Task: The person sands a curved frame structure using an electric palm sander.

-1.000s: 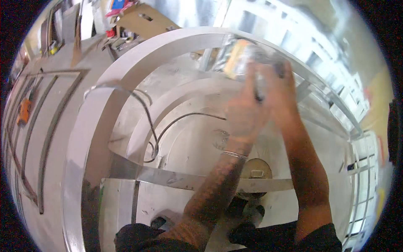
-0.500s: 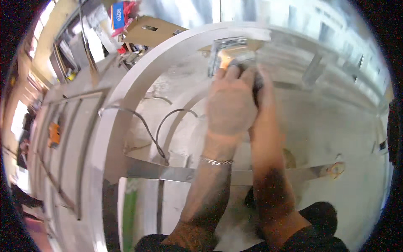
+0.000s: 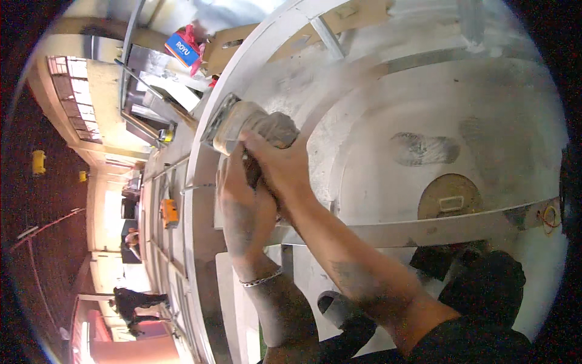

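Observation:
Both my hands are closed round a dusty handheld power sander (image 3: 239, 121) with a flat pad. Its pad edge lies against the inner side of a white curved frame (image 3: 267, 27). My right hand (image 3: 282, 164) grips the sander's body from the right, thumb along it. Just below and to the left, my left hand (image 3: 239, 203), with a chain bracelet at the wrist, wraps its lower part. The left fingers are partly hidden behind the tool.
A flat grey crossbar (image 3: 388, 235) spans the frame below my hands, with a wire loop (image 3: 550, 219) at its right end. Beyond lie a cardboard sheet (image 3: 291, 48) and a blue box (image 3: 183, 50). An orange tool (image 3: 170, 213) rests on slats at left; another person (image 3: 136, 303) bends farther off.
The sander and both hands have shifted from the frame's top down to its left side. My view has turned left, bringing the other person and more of the workshop into sight.

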